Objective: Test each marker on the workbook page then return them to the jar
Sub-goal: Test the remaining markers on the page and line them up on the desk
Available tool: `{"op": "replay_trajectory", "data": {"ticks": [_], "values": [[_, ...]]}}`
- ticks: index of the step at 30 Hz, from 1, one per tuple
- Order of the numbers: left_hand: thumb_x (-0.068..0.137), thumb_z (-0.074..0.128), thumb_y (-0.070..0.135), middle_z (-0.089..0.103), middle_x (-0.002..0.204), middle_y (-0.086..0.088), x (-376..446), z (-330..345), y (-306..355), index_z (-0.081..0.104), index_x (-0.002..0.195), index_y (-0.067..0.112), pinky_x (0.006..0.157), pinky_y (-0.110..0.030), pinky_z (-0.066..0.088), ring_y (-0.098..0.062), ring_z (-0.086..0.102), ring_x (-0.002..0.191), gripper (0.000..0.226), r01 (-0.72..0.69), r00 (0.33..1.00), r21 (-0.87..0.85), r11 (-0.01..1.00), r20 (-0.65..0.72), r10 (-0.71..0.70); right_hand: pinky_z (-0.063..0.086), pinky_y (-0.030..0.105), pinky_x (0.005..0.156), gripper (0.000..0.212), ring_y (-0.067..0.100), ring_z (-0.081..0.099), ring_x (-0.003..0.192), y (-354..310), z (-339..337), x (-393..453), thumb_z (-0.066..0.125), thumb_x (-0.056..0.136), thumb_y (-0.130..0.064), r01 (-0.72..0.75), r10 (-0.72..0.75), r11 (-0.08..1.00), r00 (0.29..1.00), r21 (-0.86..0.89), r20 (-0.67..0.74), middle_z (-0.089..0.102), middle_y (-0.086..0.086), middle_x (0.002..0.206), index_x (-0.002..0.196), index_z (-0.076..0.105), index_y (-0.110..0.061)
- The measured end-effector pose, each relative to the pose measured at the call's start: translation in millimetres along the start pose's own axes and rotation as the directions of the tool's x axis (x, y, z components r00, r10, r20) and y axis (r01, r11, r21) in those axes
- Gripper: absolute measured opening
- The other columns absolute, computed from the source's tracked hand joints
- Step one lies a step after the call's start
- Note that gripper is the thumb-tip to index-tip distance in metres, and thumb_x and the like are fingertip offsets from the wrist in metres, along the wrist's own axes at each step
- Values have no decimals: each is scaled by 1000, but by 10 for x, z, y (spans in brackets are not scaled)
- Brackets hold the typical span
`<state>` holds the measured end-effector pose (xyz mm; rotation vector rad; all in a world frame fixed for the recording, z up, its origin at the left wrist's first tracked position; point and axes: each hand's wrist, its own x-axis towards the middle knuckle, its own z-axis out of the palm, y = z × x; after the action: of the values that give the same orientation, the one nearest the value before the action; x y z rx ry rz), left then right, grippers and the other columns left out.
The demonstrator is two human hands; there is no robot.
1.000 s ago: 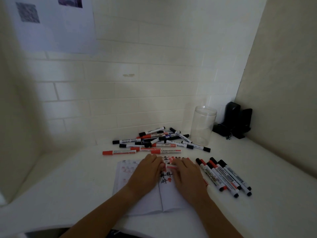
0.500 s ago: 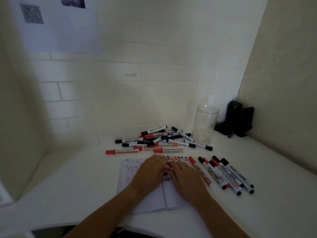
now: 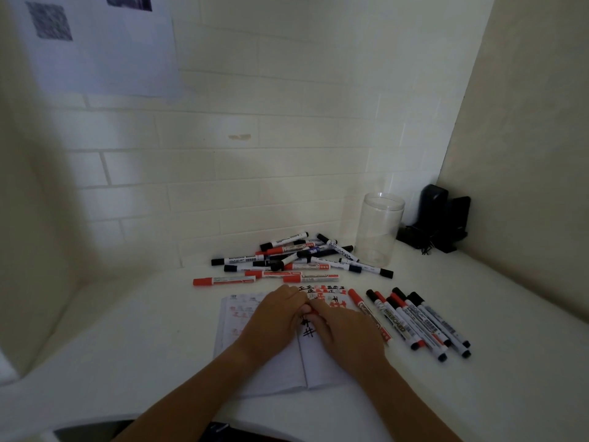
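Note:
The open workbook (image 3: 271, 374) lies on the white desk with red and black test marks on its right page. Both hands are above it, fingertips meeting over the spine. My left hand (image 3: 274, 317) and my right hand (image 3: 349, 330) pinch a small red marker (image 3: 314, 311) between them; most of it is hidden by the fingers. The clear empty jar (image 3: 379, 228) stands upright at the back right. A pile of red, black and blue markers (image 3: 296, 260) lies behind the workbook. A row of several markers (image 3: 417, 323) lies to the right of my right hand.
A black device (image 3: 439, 218) sits in the back right corner beside the jar. Tiled wall runs along the back, and a plain wall closes the right side. A paper sheet (image 3: 95, 46) hangs at the upper left. The desk's front edge (image 3: 127, 422) is near my forearms.
My hands have drawn closer together, so the marker body seen between them a second ago is now almost covered. The camera has shifted slightly.

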<state>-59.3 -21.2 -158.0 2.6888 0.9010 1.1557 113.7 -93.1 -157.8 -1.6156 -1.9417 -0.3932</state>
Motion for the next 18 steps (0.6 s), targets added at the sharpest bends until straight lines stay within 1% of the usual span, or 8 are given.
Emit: {"op": "replay_trajectory", "data": {"ticks": [4, 6, 7, 9, 10, 13, 16, 18], "values": [[109, 25, 34, 56, 89, 4, -23, -15, 35, 59, 94, 17, 75, -28, 44, -10, 45, 82, 41, 27, 999, 11, 1000, -41, -26, 55, 24, 65, 45, 3, 64, 71, -28, -51, 2, 26, 108, -55, -37, 37, 998, 999, 46, 16, 71, -10, 91, 141, 49, -35], [107, 26, 35, 49, 85, 10, -17, -57, 71, 50, 89, 24, 75, -28, 41, -10, 43, 79, 32, 136, 987, -42, 990, -75, -139, 49, 20, 70, 40, -1, 57, 72, -57, -115, 12, 39, 107, -38, -110, 108, 982, 994, 151, 18, 66, -11, 92, 146, 44, -26], [106, 26, 38, 46, 82, 11, -5, -77, 80, 46, 88, 26, 74, -28, 39, -10, 42, 78, 30, 181, 981, -78, 980, -60, -186, 48, 21, 72, 41, -2, 55, 75, -52, -145, 13, 44, 106, -29, -136, 139, 971, 990, 194, -4, 65, -9, 95, 146, 43, -22], [106, 33, 38, 44, 79, 14, 2, -90, 86, 44, 86, 28, 73, -26, 33, -7, 42, 77, 25, 197, 980, -96, 976, 6, -197, 51, 20, 77, 40, 3, 58, 87, -7, -173, 16, 48, 103, -18, -135, 152, 964, 987, 230, -57, 63, -3, 111, 143, 45, -21], [105, 38, 37, 44, 79, 14, -2, -91, 83, 45, 87, 28, 74, -24, 30, -6, 43, 78, 21, 192, 981, -84, 978, 42, -189, 49, 15, 77, 36, 3, 58, 89, 17, -171, 12, 49, 103, -14, -118, 140, 965, 987, 233, -82, 61, -2, 114, 139, 49, -21], [96, 51, 38, 49, 83, 11, -14, -104, 80, 47, 93, 26, 83, -26, 29, -5, 43, 82, 13, 182, 976, -35, 983, 130, -176, 41, 6, 75, 27, -2, 55, 87, 49, -168, 22, 50, 102, -9, -132, 172, 948, 978, 290, -118, 60, -5, 113, 124, 62, -19], [86, 54, 63, 50, 96, 8, 2, -120, 60, 48, 102, 25, 93, -31, 32, -10, 44, 91, 42, 150, 958, 4, 989, 247, -146, 45, 8, 86, 38, -4, 59, 98, 87, -196, 26, 40, 100, -16, -191, 261, 904, 955, 383, -139, 64, -10, 118, 128, 66, -20], [75, 57, 83, 46, 102, 9, 26, -151, 53, 46, 106, 25, 94, -27, 31, -10, 41, 94, 67, 114, 935, 28, 993, 334, -117, 47, 5, 80, 42, -3, 63, 93, 125, -196, 15, 47, 98, -3, -228, 307, 880, 942, 417, -132, 68, -11, 114, 129, 66, -23]]}}
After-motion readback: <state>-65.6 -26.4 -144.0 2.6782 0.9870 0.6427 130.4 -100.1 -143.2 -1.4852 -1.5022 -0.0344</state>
